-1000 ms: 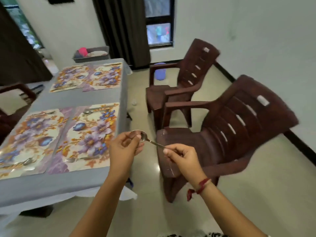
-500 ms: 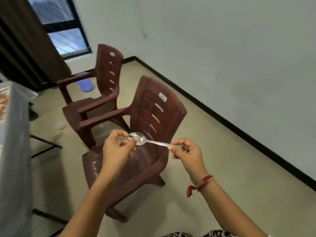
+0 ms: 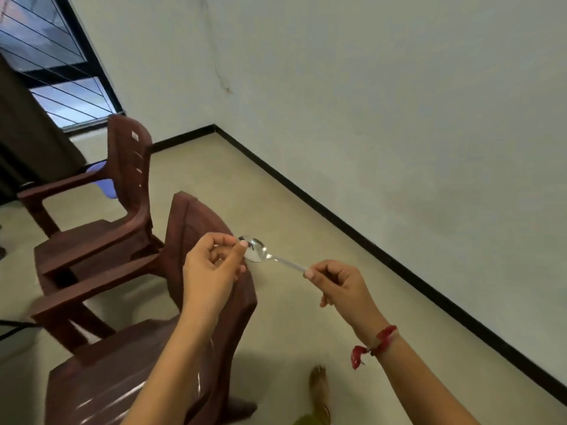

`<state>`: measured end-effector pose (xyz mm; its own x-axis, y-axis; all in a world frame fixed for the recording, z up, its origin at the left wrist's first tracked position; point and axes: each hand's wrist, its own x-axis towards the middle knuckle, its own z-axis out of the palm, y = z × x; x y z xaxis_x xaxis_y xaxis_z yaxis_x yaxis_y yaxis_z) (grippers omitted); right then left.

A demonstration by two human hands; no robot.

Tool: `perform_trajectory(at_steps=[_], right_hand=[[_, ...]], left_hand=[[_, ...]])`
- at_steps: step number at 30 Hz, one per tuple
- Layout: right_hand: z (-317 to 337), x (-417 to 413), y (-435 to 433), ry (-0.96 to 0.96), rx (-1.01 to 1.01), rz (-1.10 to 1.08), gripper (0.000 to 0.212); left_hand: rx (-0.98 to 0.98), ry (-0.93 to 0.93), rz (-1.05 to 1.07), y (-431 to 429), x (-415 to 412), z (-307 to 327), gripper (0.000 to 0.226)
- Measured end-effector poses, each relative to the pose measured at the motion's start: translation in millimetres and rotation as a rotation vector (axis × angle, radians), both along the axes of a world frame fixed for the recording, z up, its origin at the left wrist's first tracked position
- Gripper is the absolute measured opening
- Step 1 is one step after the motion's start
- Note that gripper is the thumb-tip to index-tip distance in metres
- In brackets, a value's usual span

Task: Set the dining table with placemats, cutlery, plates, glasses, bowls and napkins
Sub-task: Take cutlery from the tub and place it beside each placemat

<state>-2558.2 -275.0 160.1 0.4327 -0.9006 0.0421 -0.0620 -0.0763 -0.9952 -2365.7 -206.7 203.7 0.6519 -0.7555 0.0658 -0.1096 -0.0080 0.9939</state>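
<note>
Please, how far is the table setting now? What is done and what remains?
Done: cannot tell, the table is out of view. In hand: one spoon, its bowl pinched by the left hand, its handle by the right hand, near a brown chair. Left: at least this spoon is not yet laid.

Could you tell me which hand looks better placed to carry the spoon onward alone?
Probably the right hand: it pinches the handle end of the spoon, while the left hand only pinches its bowl.
</note>
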Motion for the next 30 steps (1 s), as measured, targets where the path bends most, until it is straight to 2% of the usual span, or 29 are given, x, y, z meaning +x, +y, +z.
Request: perform_trajectory(at_steps=[1,3,4,6,7,12,16,20,25,30], right_hand=[[3.7,2.4,-1.6,0.048,-0.013,0.059,0.017],[-1.9,22.6,-73.7,0.078,-0.034,0.198,0.019],[1.2,26.7,-73.6,0.086,-0.026,0.227,0.02],[9.5,54.9,-148.4,0.118,-0.029,0.34,0.022],[15.6,56.7,-151.5,0.118,-0.045,0.352,0.023],[39.2,115.8,-279.2,0.146,-0.115,0.461,0.022],[33.8,160.8,-327.3,0.233,-0.424,0.45,0.033],[20.8,259.8,-423.3,0.274,-0.609,0.69,0.029],[23.0,330.4,-513.5,0.272,-0.546,0.942,0.011],[23.1,398.6,-577.1,0.206,-0.405,0.946,0.025]], left_hand=[[-0.004,0.002,0.003,-0.1,0.4,2.2,0.008],[-0.036,-0.004,0.049,-66.0,15.3,-4.0,0.007],[-0.032,-0.006,0.062,-65.9,15.8,-0.4,0.007],[-0.048,0.033,0.166,-129.7,37.7,4.5,0.008],[-0.059,0.031,0.168,-130.6,37.5,11.6,0.009],[-0.014,0.06,0.296,-212.9,88.3,20.5,0.014],[0.035,0.076,0.4,-242.1,109.6,17.3,0.017],[0.042,0.101,0.637,-320.4,163.2,-0.8,0.012],[0.053,0.113,0.719,-408.8,212.3,8.1,0.007],[0.048,0.074,0.75,-464.6,259.9,23.7,0.015]])
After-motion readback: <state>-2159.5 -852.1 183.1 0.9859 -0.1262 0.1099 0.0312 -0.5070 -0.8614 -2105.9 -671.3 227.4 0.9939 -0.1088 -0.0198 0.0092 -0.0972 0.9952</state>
